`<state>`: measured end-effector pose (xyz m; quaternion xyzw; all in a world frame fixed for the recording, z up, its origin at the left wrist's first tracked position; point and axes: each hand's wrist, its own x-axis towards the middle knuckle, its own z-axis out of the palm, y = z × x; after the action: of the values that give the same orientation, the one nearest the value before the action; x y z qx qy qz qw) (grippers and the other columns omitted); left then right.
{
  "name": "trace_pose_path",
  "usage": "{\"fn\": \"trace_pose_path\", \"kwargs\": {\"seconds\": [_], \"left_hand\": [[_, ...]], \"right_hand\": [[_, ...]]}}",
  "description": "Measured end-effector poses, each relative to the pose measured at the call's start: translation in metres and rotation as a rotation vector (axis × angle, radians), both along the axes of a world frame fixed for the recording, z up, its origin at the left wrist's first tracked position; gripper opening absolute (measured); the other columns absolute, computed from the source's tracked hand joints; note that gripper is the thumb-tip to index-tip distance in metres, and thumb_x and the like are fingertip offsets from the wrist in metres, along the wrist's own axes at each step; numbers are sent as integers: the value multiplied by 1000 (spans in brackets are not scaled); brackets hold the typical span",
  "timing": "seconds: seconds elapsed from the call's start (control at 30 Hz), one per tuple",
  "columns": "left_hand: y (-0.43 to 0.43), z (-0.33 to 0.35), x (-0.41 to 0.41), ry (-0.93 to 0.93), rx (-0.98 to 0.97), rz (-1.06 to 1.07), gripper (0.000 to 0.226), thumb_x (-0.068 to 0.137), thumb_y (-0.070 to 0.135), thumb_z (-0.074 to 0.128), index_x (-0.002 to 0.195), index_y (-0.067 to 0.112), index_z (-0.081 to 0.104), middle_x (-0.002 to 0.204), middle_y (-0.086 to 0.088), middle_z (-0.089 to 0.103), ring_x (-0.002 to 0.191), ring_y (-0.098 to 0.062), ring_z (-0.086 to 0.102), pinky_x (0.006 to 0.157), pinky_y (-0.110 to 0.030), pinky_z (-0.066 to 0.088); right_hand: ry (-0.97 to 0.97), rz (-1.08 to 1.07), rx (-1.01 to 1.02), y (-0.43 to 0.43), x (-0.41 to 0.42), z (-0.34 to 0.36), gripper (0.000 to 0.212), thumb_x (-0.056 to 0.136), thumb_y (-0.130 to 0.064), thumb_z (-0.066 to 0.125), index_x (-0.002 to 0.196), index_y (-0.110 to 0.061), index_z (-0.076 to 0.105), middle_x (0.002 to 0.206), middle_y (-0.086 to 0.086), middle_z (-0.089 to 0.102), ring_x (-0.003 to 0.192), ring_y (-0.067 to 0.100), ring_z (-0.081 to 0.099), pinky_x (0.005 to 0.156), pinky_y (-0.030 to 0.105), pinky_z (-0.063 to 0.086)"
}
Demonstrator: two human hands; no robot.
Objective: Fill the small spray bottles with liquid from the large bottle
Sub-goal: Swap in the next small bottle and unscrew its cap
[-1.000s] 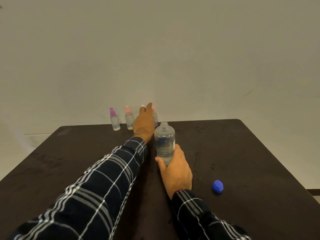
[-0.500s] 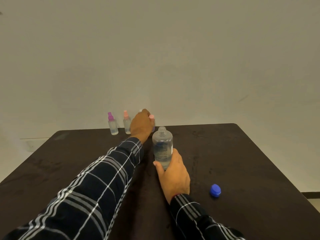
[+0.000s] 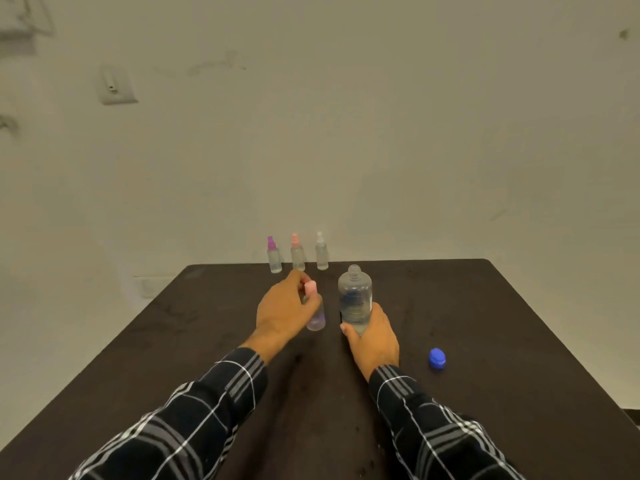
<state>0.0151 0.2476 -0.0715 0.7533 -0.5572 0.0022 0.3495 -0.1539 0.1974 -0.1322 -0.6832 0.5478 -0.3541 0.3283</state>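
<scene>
By my reading the task is near its start. The large bottle (image 3: 355, 299) is open, its neck bare and its blue cap (image 3: 437, 358) lying well apart on the tabletop (image 3: 502, 306) toward the right edge, but nothing is being poured and no small bottle is open to receive liquid.

The right hand (image 3: 375, 342) has its grip closed round the lower part of the large bottle, which stands upright near the middle of the tabletop. The left hand (image 3: 282, 315) has its grip round the upper body of a pink-capped spray bottle (image 3: 316, 318), just to the left of the large one. Its spray head is on, so it must come off before anything goes in. I cannot tell whether its base rests on the tabletop or hangs just above it.

Three more stand upright and capped in a row at the far edge, close together but apart: a purple-capped spray bottle (image 3: 274, 258), a salmon-capped spray bottle (image 3: 297, 256) and a white-capped spray bottle (image 3: 321, 254).

The large bottle is clear and seems to hold clear liquid, though its level is hard to read. The small ones are see-through; the held one shows a faint violet tint at its base. They are too small to show whether any holds liquid — so all four fillings may well remain.
</scene>
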Motion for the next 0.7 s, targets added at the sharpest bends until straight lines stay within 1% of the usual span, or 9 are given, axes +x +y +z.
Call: {"fn": "trace_pose_path", "kwargs": {"seconds": [0.17,0.3,0.37,0.43,0.47,0.53,0.57,0.6,0.7], "left_hand": [[48,-17,-18,81,-24,-61,18,94,45,59,108,36,52,93,14,66,83,-6,65,78,-30,59],[72,-29,-28,107,11,-119,18,99,38,56,115,34,49,101,13,63,89,-6,65,85,-34,60],[79,-32,-30,116,12,-148,23,100,37,54,122,35,48,109,14,61,94,-6,64,90,-34,58],[84,-33,-32,80,27,-184,33,100,37,54,132,39,47,117,13,56,99,-7,62,94,-32,56],[85,-35,-32,44,41,-197,39,98,38,58,134,41,46,120,13,55,101,-7,61,95,-30,54],[85,-39,-33,20,53,-205,49,92,37,68,136,41,46,123,12,53,104,-7,59,97,-29,52],[85,-40,-34,37,50,-198,51,91,34,70,135,42,46,123,11,53,105,-7,59,98,-30,51],[84,-40,-34,59,44,-188,52,90,30,71,134,42,46,122,10,54,105,-9,60,98,-32,52],[76,-38,-30,187,23,-163,63,86,19,75,136,43,45,116,7,60,100,-10,65,95,-34,55]], "right_hand": [[13,48,35,20,-18,1,58,79,-37,77,128,-22,48,126,1,59,115,19,58,99,36,48],[73,103,80,25,-31,7,61,81,-36,77,131,-19,46,129,4,59,116,21,58,100,36,47],[91,155,146,26,-37,13,80,80,-36,78,144,-14,35,138,8,55,124,25,55,104,38,45],[45,156,205,34,-43,21,105,77,-36,81,155,-13,15,151,10,42,135,27,46,110,40,40],[39,115,140,42,-46,25,103,78,-38,79,155,-15,15,153,8,39,136,26,44,110,41,41],[99,-22,-230,64,-52,27,71,83,-44,68,142,-20,37,136,2,51,120,20,54,96,39,50],[124,-42,-412,75,-51,28,53,84,-46,62,130,-23,46,119,-2,56,106,15,57,85,35,52],[131,-2,-502,84,-49,30,40,86,-45,59,121,-26,50,105,-8,58,94,9,56,77,29,51],[104,213,-297,92,-28,33,28,92,-44,57,117,-33,51,86,-13,56,78,2,55,71,25,47]]}}
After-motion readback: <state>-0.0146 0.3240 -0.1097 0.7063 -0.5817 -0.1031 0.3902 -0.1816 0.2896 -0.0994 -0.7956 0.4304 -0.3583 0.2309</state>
